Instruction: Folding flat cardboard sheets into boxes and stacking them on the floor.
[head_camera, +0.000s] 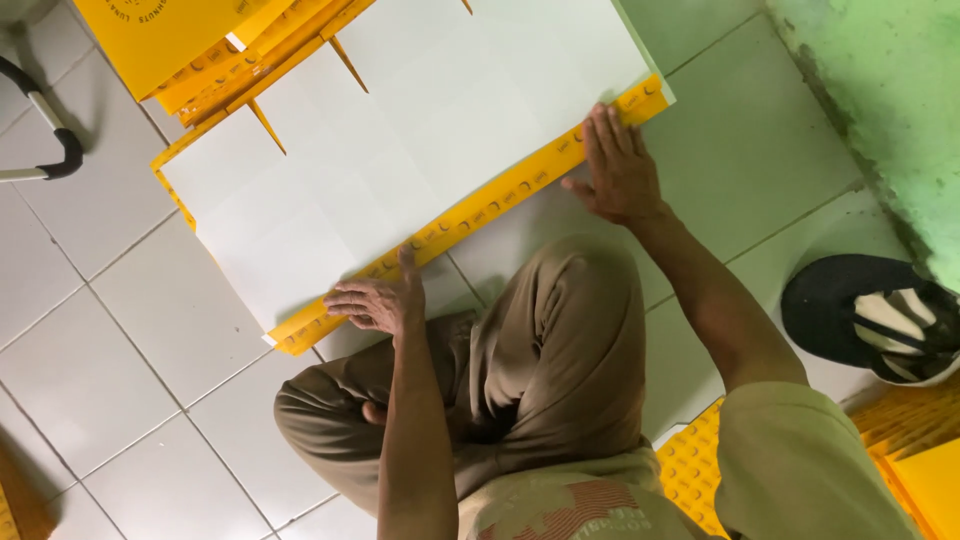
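Note:
A large flat cardboard box blank (400, 150), white inside with a yellow printed flap along its near edge, lies on the tiled floor. My left hand (378, 300) presses the yellow flap near its left end, fingers curled over the edge. My right hand (618, 170) lies flat, fingers spread, on the flap near its right end. Both hands hold the flap down against the white panel. I sit cross-legged in brown trousers right behind the blank.
More yellow box blanks (190, 50) are stacked at the top left. Another yellow stack (910, 470) lies at the lower right. A black and white sandal (870, 315) sits by a green wall (890, 110). A metal frame with a black grip (50, 140) stands at left.

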